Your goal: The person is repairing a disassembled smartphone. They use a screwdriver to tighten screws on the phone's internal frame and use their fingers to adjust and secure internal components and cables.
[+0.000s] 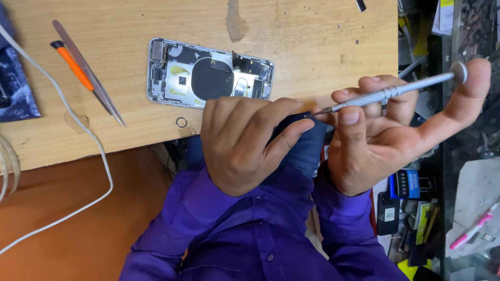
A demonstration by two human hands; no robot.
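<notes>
While the head view looked down past the purple shirt (250, 234), the right hand (380, 140) held a slim metal screwdriver (390, 92): thumb and fingers closed round the knurled shaft, the index tip (476, 73) capping the round swivel end at 2 o'clock. The left hand (242, 143) was curled, its fingertips pinched at the driver's tip (315, 113); whether a screw sat there could not be told.

Handling, as judged: the driver light, stiff, smooth; best taken on the knurled part, with the cap steadied. The tip fine and easily slipped.

Phone (209, 74), back off, lay on the wooden table (312, 41) at 11 o'clock of the hands, apart from both; its inner parts exposed, thin and fragile, so to be held by the frame edges only.

Also present: small black ring (181, 122) just below the phone; tweezers (91, 75) and orange-handled tool (73, 65) at 10 o'clock, lying together; white cable (78, 130) at 9 o'clock; pink pen (474, 226) among the shelf clutter at 4 o'clock. Nothing stood between hands and phone.
</notes>
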